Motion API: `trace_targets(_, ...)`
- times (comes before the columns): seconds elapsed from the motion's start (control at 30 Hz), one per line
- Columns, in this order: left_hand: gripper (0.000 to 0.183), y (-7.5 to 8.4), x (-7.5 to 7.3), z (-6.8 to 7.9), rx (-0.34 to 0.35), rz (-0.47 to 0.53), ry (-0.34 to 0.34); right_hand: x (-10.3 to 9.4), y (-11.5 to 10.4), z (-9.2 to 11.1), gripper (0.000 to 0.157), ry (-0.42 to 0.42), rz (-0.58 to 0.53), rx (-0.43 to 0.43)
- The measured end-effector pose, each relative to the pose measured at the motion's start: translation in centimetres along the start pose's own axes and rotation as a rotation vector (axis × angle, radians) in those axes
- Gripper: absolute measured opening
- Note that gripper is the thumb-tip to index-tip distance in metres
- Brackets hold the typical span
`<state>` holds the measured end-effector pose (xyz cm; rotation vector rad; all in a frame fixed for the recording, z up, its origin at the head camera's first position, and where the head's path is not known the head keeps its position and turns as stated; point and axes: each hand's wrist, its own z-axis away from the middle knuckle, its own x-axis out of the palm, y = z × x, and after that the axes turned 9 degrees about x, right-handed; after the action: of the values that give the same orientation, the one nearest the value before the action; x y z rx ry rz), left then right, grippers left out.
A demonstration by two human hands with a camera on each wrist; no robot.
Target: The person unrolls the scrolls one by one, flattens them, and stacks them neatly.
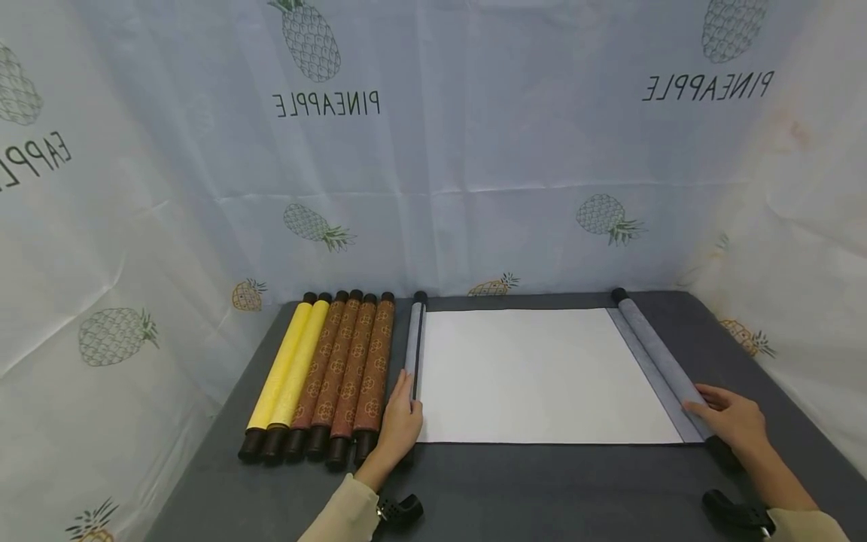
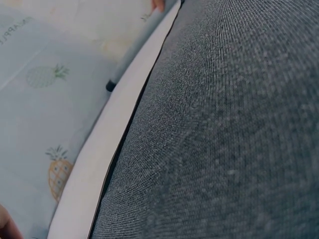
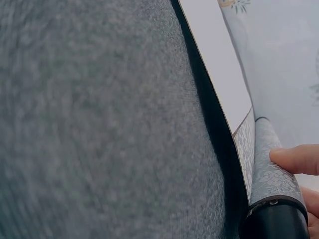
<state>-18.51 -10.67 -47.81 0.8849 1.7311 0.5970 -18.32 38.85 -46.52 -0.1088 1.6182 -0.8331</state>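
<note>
An unrolled hanging scroll lies flat, its blank white sheet (image 1: 528,376) spread between two grey-blue patterned rollers with black end knobs. My left hand (image 1: 401,421) holds the near part of the slim left roller (image 1: 415,339), fingers over it and thumb on the sheet's side. Round the thicker right roller (image 1: 650,331), close to its near knob, curls my right hand (image 1: 734,421). In the right wrist view the thumb (image 3: 294,159) presses on the patterned cloth above the black knob (image 3: 274,224). Only a bit of a left finger (image 2: 7,226) shows in the left wrist view.
Left of the sheet, rolled scrolls lie side by side: two yellow ones (image 1: 298,361) and several brown patterned ones (image 1: 345,369), the last close to my left hand. Dark grey cloth (image 1: 555,489) covers the table. Pineapple-print curtains (image 1: 433,150) enclose the back and sides.
</note>
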Motion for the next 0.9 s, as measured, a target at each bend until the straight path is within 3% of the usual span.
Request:
trace_targets(0.4,0.055,0.02,-0.19,0.09,-0.009,0.017,-0.029,-0.62,0.43,0.02,0.057,-0.001,-0.016,-0.008)
trace_targets(0.63,0.068,-0.15,-0.31,0.13,0.050,-0.033,-0.036,-0.87,0.51,-0.18,0.056,0.010,0.004,-0.010)
trace_targets(0.9,0.066,-0.42,-0.43,0.11,0.078,-0.075,-0.021,-0.95,1.05,-0.37,0.058,0.011,0.023,-0.028)
